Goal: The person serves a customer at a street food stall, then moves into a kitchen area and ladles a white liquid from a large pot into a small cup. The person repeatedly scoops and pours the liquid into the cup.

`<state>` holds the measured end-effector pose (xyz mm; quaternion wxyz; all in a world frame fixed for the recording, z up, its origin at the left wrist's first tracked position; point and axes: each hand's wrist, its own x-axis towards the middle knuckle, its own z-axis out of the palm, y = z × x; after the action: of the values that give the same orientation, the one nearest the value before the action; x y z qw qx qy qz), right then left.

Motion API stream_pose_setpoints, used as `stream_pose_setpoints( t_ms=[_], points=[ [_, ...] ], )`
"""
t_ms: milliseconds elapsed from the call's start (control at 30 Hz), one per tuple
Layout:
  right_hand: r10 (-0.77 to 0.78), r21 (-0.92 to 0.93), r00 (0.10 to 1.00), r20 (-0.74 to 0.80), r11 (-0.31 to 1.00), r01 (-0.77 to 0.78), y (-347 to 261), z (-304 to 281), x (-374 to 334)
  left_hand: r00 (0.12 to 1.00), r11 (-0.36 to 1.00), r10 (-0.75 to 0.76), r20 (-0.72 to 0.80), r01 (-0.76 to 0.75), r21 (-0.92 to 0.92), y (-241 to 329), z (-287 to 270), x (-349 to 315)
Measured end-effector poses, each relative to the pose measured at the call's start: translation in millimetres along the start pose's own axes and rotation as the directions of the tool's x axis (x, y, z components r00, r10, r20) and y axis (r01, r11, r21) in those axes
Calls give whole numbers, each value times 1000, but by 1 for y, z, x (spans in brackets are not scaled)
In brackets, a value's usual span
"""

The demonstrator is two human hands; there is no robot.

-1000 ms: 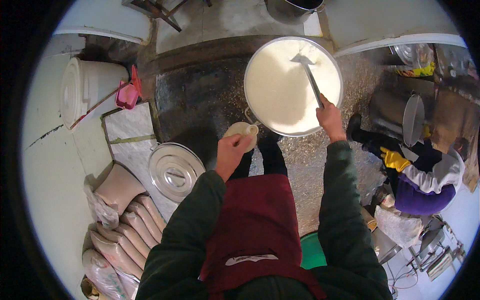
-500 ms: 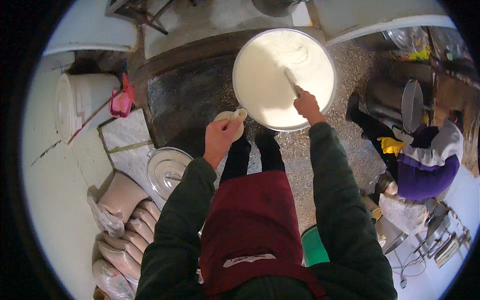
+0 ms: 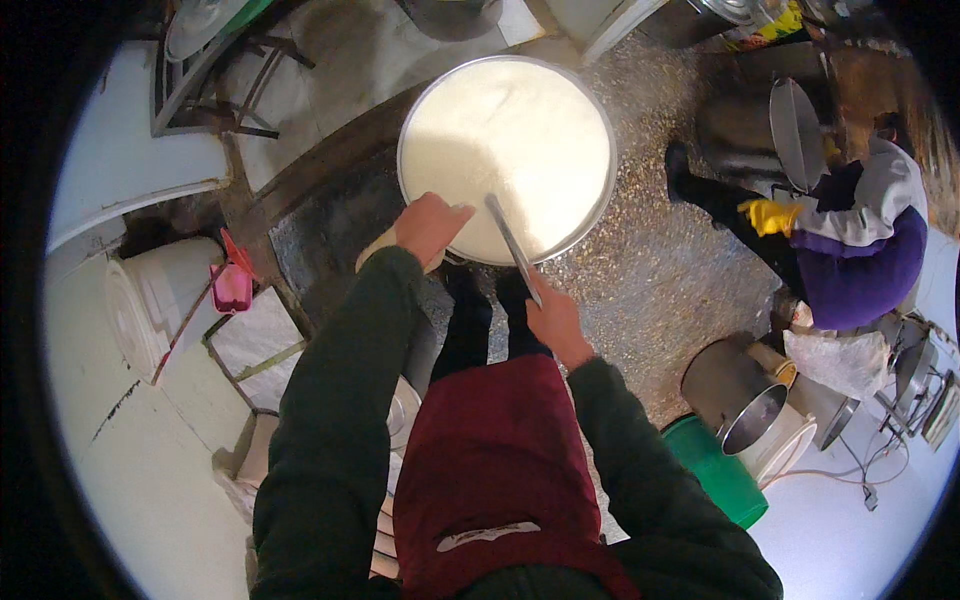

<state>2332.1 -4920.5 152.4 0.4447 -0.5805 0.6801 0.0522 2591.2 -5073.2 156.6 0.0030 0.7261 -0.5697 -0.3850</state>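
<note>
A long-handled metal utensil is being held in the right hand, with the fingers being closed around the lower part of its shaft. Its long axis is being slanted forward and to the left, from that hand across the near rim of a large round metal pot. The pot is being supported by the floor just ahead of the feet and is being filled almost across its width by a creamy white liquid. The utensil's far end is being shown over the near part of the liquid; how deeply it is being dipped cannot be told. The left hand is being kept at the pot's near-left rim, and the thumb is being pointed toward the utensil's far end. The pot is thus being approached more closely by the left hand, while the right is being placed just outside the near rim. A pale container is being largely covered by the left hand and sleeve; whether it is being gripped cannot be told.
</note>
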Motion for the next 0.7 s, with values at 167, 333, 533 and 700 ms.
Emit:
stream_pose_setpoints(
  t_ms=[167,333,533,700],
  points=[
    [-91,156,978,-185,980,121,24,3,-83,988,978,-8,152,-24,208,30,14,39],
    [-108,257,942,-317,946,195,40,-6,-141,990,949,56,128,-93,301,31,16,51],
    [-180,217,890,-418,932,290,40,-30,-174,1000,985,-4,27,-1,173,25,-21,39],
    [-178,171,888,-424,947,272,28,-55,-164,998,992,-40,-56,32,-126,-5,-51,7]
  ],
)
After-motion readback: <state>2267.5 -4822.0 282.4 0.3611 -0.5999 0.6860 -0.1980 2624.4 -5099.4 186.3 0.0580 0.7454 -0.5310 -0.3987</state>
